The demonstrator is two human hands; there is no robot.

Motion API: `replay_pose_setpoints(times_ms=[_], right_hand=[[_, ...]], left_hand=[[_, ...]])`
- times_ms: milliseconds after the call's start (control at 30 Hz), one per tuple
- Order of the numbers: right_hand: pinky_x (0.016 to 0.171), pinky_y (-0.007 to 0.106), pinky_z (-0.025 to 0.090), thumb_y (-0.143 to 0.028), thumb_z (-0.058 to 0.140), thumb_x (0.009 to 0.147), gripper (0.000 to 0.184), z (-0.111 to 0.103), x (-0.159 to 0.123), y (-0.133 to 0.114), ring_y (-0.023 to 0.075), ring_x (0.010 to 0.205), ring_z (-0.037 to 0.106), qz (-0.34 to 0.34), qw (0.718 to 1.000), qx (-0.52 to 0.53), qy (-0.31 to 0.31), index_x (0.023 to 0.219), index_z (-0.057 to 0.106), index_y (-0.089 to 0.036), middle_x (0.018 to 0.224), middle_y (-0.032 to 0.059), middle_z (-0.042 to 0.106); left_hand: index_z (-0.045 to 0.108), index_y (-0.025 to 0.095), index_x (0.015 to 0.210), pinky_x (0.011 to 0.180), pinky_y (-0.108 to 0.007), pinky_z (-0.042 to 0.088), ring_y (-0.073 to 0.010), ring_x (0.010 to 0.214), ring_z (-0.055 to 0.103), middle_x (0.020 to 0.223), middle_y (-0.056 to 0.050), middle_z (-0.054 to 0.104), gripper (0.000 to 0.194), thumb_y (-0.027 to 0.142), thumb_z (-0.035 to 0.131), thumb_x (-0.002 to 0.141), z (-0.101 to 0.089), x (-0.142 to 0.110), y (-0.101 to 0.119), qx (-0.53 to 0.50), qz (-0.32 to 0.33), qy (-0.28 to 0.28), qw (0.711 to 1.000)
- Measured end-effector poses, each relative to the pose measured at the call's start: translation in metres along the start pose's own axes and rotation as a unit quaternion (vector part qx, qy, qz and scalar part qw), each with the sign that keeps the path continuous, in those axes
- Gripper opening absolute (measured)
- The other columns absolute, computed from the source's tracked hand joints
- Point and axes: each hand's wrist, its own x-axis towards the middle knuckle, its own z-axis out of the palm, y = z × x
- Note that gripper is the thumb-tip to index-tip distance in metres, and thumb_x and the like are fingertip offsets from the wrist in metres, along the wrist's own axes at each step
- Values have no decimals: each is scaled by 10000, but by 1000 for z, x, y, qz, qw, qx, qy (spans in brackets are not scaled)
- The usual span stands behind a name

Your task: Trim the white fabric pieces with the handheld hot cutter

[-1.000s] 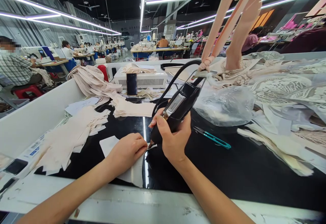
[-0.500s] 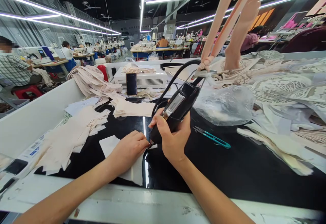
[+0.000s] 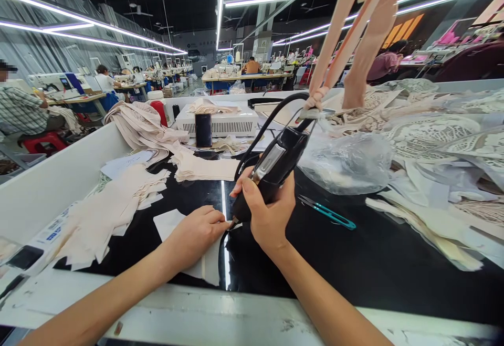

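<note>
My right hand (image 3: 273, 220) is wrapped round a black corded handheld power tool (image 3: 281, 159), held at a slant with its narrow tip pointing down and left. Knotted peach fabric strips (image 3: 333, 46) run upward from the tool's top end. My left hand (image 3: 199, 236) lies low over a pale fabric piece (image 3: 210, 267), its fingers bent and closed at the fabric's edge, right beside the tip. The hand covers much of this piece, and the exact contact between tip and cloth is hard to make out. Teal thread snips (image 3: 331, 215) lie right of my right hand.
Stacked pale fabric pieces (image 3: 106, 209) lie at left, with another stack (image 3: 208, 168) behind the hands. A phone (image 3: 203, 130) leans on a white vented box (image 3: 236, 123). A clear plastic bag (image 3: 350, 165) and lace pieces (image 3: 433, 130) lie at right. Other people sit at machines beyond.
My left hand has shifted very slightly left along the fabric, and a little more of the tool's tip shows. My right hand keeps its grip on the tool.
</note>
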Motion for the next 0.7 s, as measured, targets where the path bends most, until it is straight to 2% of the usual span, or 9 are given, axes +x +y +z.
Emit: replay_pose_setpoints(times_ms=[267,467,700], right_hand=[[523,234,610,-223,840,829,282,-1,6,2,103,530,662,-20,999,21,20,970,601,-277,757,-99,726],[527,249,612,-222,844,834,299,-6,7,5,113,538,658,-23,1000,9,17,974,586,-278,748,-96,720],[516,240,617,-243,845,839,286,-5,9,2,105,532,657,-24,999,22,27,977,597,-278,763,-93,724]], left_hand=[[698,126,1212,824,-352,634,-211,852,662,1033,-87,731,257,59,462,1137,2,-4,3,37,19,18,999],[689,125,1262,837,-351,641,-220,889,667,1078,-92,741,248,56,494,1125,-5,-4,6,17,13,26,999],[692,124,1277,854,-349,642,-215,899,663,1070,-86,745,282,40,469,1124,-6,-6,6,8,10,14,1000]])
